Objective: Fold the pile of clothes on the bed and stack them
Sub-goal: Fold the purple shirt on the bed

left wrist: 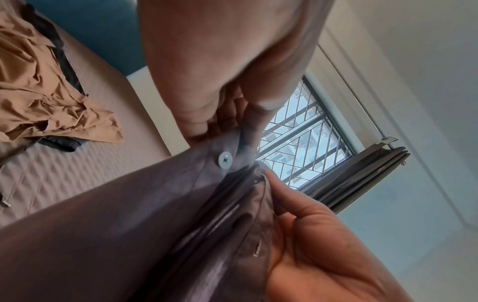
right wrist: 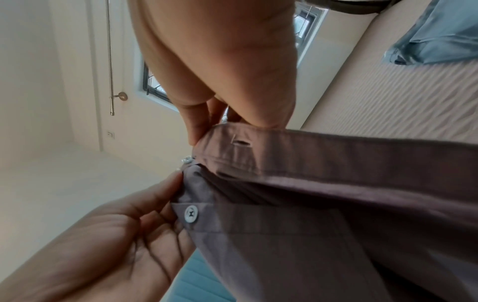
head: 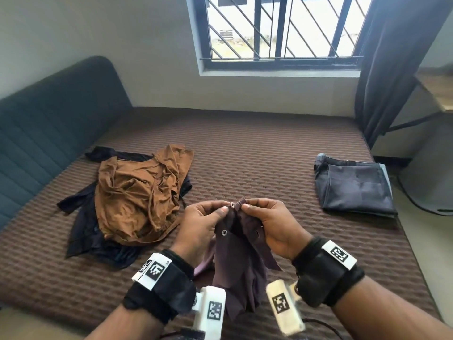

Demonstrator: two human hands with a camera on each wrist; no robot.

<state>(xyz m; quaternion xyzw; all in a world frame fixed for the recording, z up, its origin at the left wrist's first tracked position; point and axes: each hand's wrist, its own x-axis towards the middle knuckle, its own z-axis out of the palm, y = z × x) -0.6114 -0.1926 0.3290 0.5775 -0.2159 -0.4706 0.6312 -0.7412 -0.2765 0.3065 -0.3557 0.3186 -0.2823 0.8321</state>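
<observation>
Up top, hands [head: 235,222] on shirt [head: 236,266]

Each bare forearm wears a black wrist strap [head: 159,288] carrying white blocks [head: 211,312] printed with square black-and-white markers.

Matt mauve woven cloth shirt [head: 235,263] with glossy pale buttons [right wrist: 191,213], possibly plastic; at left, sheeny crumpled brown garment [head: 137,195] on a quilted, ribbed brown mattress [head: 257,148].
</observation>
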